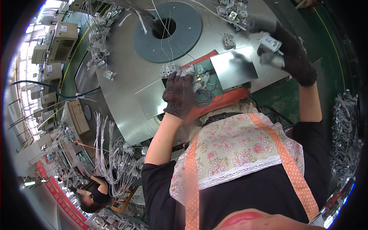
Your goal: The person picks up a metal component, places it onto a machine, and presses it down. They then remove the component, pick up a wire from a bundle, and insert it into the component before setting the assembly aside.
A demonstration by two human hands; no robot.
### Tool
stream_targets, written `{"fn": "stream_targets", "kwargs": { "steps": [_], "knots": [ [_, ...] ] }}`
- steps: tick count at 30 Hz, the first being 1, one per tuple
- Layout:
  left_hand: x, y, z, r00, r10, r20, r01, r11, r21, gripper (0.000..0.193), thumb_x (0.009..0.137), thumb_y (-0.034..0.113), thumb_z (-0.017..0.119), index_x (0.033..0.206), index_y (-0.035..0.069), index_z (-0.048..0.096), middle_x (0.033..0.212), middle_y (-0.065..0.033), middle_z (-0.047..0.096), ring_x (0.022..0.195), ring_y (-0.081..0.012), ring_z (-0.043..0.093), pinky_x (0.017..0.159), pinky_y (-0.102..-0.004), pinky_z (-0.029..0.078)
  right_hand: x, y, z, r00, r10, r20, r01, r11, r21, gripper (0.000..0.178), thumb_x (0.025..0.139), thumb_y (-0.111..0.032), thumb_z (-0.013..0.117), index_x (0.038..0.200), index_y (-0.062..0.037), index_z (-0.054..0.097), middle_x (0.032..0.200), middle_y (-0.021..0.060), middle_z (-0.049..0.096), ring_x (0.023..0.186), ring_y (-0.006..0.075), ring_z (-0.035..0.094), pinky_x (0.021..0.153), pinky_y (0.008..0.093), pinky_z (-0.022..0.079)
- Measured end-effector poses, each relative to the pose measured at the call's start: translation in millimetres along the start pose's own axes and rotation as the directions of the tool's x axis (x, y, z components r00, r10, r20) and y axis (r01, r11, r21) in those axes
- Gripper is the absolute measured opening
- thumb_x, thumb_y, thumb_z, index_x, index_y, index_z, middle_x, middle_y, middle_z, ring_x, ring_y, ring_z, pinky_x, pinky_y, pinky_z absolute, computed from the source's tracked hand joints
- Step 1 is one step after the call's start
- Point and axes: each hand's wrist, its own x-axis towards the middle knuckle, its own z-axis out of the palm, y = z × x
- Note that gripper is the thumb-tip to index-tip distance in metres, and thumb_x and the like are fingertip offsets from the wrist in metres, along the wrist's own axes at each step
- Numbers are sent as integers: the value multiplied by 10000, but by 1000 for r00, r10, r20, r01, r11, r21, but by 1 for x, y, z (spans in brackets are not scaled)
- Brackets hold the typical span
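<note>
My right hand (290, 57), in a dark glove with grey fingertips, is raised at the upper right. Its fingers are closed round a small silvery metal box (271, 43) with a pale face; motion blurs the fingertips. My left hand (179, 92), gloved alike, lies with fingers stretched out and thumb apart over the left part of a wired assembly. Just beyond its fingertips sits a silvery metal fitting (168, 70). Beside the thumb are a coil of thin grey wire (205, 99) and a green base (218, 89). A shiny metal plate (234, 68) covers the assembly's right part.
An orange-red pad (230, 97) lies under the assembly at the metal table's (122, 103) near edge. Beyond is a grey disc (191, 28) with a central post. Small metal fittings (233, 13) cluster at the back; a single one (229, 41) lies nearer. Another person (94, 195) is at lower left.
</note>
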Motion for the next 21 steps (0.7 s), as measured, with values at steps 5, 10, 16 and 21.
{"fn": "stream_targets", "kwargs": {
  "steps": [5,10,16,21],
  "knots": [
    [-2,-3,4,999,23,-48,-23,1000,-11,615,904,428,686,1362,28,590,1234,-170,699,1214,-386,628,1101,-511,419,3,-1,12,964,-58,261,-63,900,432,406,1028,-235,606,1358,1,596,1201,149,687,1182,244,651,1004,425,553],
    [1,-3,7,998,44,-45,-43,999,23,603,907,436,681,1350,36,600,1196,-181,709,1191,-386,640,1100,-506,422,22,22,32,946,316,77,-220,447,867,488,1043,-256,554,1448,4,477,1195,138,660,1098,243,676,981,439,577],
    [-3,-5,5,1000,16,-6,-16,1000,-10,606,906,442,679,1348,34,599,1168,-187,716,1131,-377,664,1084,-495,432,26,19,44,945,292,150,-235,283,930,610,999,-211,560,1542,-10,369,1377,261,561,1172,334,661,1049,485,541],
    [0,3,-5,999,36,-39,-36,999,7,625,904,439,680,1383,50,581,1200,-191,710,1171,-384,648,1100,-492,420,22,7,46,976,203,80,-136,285,949,687,948,-187,587,1564,-12,339,1378,243,566,1203,323,649,1070,480,536]
  ]
}}
